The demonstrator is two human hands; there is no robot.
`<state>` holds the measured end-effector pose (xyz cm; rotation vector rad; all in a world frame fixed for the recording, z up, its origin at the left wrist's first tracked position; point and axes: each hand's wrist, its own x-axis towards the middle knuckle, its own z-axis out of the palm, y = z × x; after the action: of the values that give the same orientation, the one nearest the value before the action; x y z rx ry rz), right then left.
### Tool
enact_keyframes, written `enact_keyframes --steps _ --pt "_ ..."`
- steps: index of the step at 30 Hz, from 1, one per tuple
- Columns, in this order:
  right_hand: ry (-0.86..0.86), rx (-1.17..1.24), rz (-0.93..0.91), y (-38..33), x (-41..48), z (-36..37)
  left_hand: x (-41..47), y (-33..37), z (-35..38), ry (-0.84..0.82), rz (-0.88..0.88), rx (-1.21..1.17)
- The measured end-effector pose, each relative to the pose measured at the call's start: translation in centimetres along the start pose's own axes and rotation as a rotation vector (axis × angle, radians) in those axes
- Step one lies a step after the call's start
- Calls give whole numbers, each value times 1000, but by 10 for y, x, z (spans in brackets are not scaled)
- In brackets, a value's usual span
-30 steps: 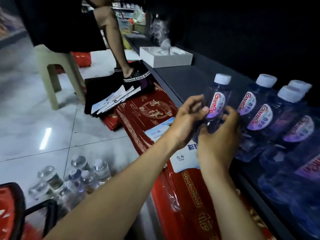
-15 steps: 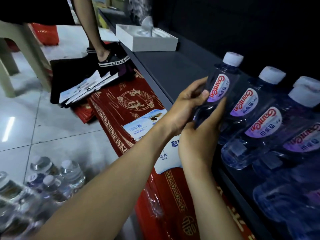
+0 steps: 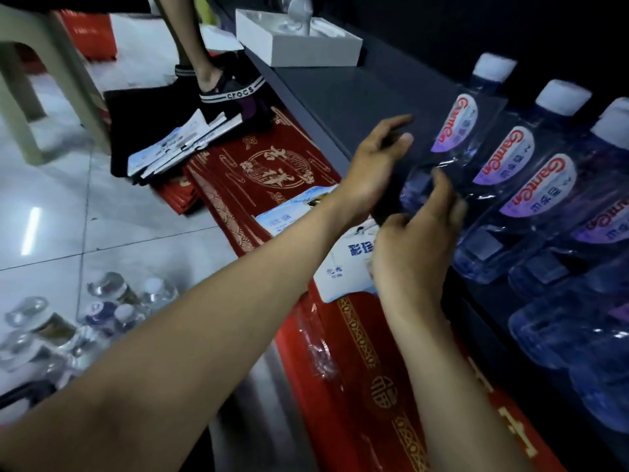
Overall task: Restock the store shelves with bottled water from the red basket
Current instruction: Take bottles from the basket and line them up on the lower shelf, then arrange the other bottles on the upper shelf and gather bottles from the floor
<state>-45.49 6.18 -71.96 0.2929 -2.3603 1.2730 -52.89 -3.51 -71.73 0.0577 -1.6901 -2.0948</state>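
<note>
With left hand (image 3: pixel 377 158) spread beside it and right hand (image 3: pixel 415 243) loosely curled by its base, gripping nothing, nudge the clear white-capped plastic water bottle (image 3: pixel 454 131) flush against the neighbouring bottle (image 3: pixel 507 155) on the dark shelf (image 3: pixel 354 97).

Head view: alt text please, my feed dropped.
Both hands flank the end bottle of a row of white-capped water bottles on the dark shelf: left hand open beside it, right hand at its base. Spare bottles sit on the floor.
</note>
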Motion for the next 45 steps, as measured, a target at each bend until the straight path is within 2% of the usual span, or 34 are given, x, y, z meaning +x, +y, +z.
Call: enact_keyframes --steps 4,6,8,11,14,17,20,24,26,28,30,33,34,36,39,45 --pt "-154 -34 -63 -22 -20 7 -29 4 -64 325 105 373" --pt "-229 -63 -106 -33 -32 17 -49 2 -102 434 58 561" --pt "-328 -74 -120 -45 -45 29 -68 6 -139 474 -36 663" --pt "-507 -100 -99 -65 -68 52 -98 19 -202 555 -142 659" --pt "-664 -116 -104 -85 -98 82 -155 28 -271 616 -221 753" --pt "-801 -126 -126 -101 -129 115 -218 25 -332 756 -377 794" --pt "-949 -138 -148 -108 -160 152 -269 15 -372 875 -521 760" --pt "-1083 -140 -108 -101 -197 206 -300 -7 -398 894 -619 740" --pt "-1131 -151 -94 -96 -213 232 -293 -15 -406 868 -624 758" --pt "-1176 -168 -93 -91 -228 256 -279 -18 -413 770 -650 868" --pt "-1205 -199 -103 -84 -241 278 -267 -23 -424 580 -744 1046" --pt "-1247 -238 -138 -67 -257 310 -265 -31 -441 181 -1018 1304" --pt "-1270 -252 -162 -61 -262 318 -269 -34 -446 55 -1115 1363" --pt "-1300 -275 -214 -49 -269 332 -279 -41 -455 -95 -1263 1389" --pt "-1288 -301 -258 -37 -278 343 -294 -55 -465 -192 -1325 1382" --pt "-1321 -352 -305 -24 -284 357 -283 -66 -477 -219 -1189 1452"
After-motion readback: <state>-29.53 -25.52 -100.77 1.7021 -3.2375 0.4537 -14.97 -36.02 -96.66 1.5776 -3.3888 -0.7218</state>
